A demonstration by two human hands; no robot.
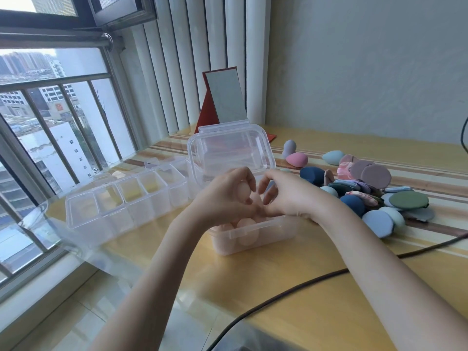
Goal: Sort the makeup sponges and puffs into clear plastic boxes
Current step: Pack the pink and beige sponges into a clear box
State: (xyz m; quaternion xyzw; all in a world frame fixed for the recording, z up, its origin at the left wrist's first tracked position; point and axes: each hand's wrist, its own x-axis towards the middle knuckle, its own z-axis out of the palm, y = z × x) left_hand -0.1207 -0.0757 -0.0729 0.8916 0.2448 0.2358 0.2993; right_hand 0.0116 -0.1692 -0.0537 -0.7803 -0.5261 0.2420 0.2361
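Pinching peach sponge [243, 192], left hand [228, 196]; right hand [286, 193] curled, grip unclear; glass-topped table [278, 287] by window [50, 97].

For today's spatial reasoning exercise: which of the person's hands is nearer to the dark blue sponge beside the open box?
The right hand. It is over the open box, just left of the dark blue sponge. The left hand, holding a peach sponge, lies farther left.

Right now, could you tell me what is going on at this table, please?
A person is sorting makeup sponges. The left hand holds a peach sponge over the open clear box, which already contains several peach ones; the right hand is beside it, fingers curled. A compartment organiser sits to the left, and a pile of coloured sponges and puffs waits on the right.
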